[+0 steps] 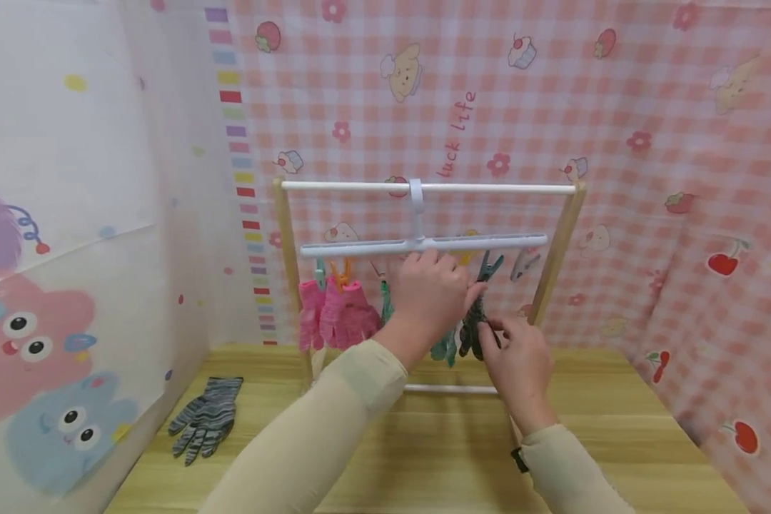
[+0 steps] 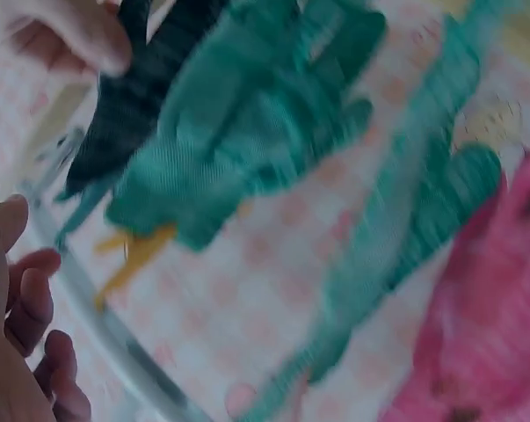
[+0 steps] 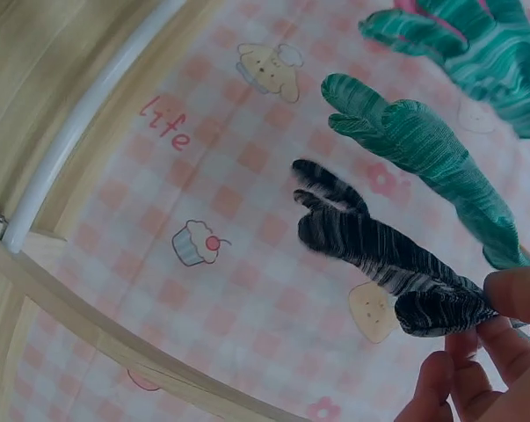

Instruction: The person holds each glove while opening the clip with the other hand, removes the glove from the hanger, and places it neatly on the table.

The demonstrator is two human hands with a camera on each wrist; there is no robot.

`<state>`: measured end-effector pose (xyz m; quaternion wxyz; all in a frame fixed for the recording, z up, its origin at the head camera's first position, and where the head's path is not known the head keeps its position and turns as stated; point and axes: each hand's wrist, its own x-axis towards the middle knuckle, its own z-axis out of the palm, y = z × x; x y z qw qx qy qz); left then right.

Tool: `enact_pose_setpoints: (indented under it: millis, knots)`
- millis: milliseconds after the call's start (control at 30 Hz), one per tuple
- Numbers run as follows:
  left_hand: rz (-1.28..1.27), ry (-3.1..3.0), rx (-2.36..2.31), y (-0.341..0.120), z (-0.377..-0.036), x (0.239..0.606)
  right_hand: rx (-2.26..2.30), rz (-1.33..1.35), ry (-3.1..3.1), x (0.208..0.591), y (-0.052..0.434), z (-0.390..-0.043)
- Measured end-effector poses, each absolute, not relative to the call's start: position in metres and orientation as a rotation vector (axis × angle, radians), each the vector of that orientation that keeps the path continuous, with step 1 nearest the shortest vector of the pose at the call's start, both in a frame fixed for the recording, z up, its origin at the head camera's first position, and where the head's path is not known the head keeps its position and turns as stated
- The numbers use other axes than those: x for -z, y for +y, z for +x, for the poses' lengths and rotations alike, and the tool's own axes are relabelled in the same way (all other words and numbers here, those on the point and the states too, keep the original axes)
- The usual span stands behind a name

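Observation:
A black streaked glove [image 1: 472, 325] hangs from a dark teal clothespin [image 1: 490, 267] under a pale hanger [image 1: 360, 248]. My right hand [image 1: 520, 357] pinches this glove between thumb and fingers, and the right wrist view shows the pinch on the glove's edge [image 3: 445, 314]. In front of the hanger is my left hand [image 1: 430, 293]; its fingers [image 2: 32, 303] are loosely bent, with nothing seen between them in the left wrist view. Green gloves [image 2: 247, 114] hang beside the black one, an orange clothespin [image 2: 137, 251] on one of them. Pink gloves [image 1: 340, 314] hang farther left.
The hanger hooks over the white top bar [image 1: 495, 188] of a wooden-sided rack [image 1: 555, 260]. A grey striped glove [image 1: 208, 417] lies on the wooden table [image 1: 424, 450] at left. Another clothespin [image 1: 524, 264] hangs near the hanger's right end. Patterned cloth [image 1: 552, 107] stands behind.

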<state>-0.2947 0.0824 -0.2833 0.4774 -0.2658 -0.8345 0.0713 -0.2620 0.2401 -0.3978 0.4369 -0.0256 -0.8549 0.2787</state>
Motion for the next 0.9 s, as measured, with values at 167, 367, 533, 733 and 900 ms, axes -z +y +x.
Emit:
enact_pose_setpoints:
  millis: [167, 367, 533, 733, 900]
  knots:
    - [-0.559, -2.120, -0.103, 0.109, -0.290, 0.287, -0.666, -0.065, -2.092, 0.401, 0.234, -0.253]
    - [-0.464, -2.125, -0.052, 0.126, -0.290, 0.292, -0.612, -0.044, -2.048, 0.405, 0.232, -0.245]
    - [-0.399, -2.068, 0.067, 0.129, -0.293, 0.297, -0.623, -0.042, -2.034, 0.408, 0.230, -0.242]
    - [-0.366, -2.214, 0.313, 0.128, -0.291, 0.291, -0.629, -0.035, -2.046, 0.410, 0.228, -0.240]
    - [-0.358, -2.305, 0.349, 0.127, -0.290, 0.289, -0.603, -0.031, -2.055, 0.413, 0.226, -0.238]
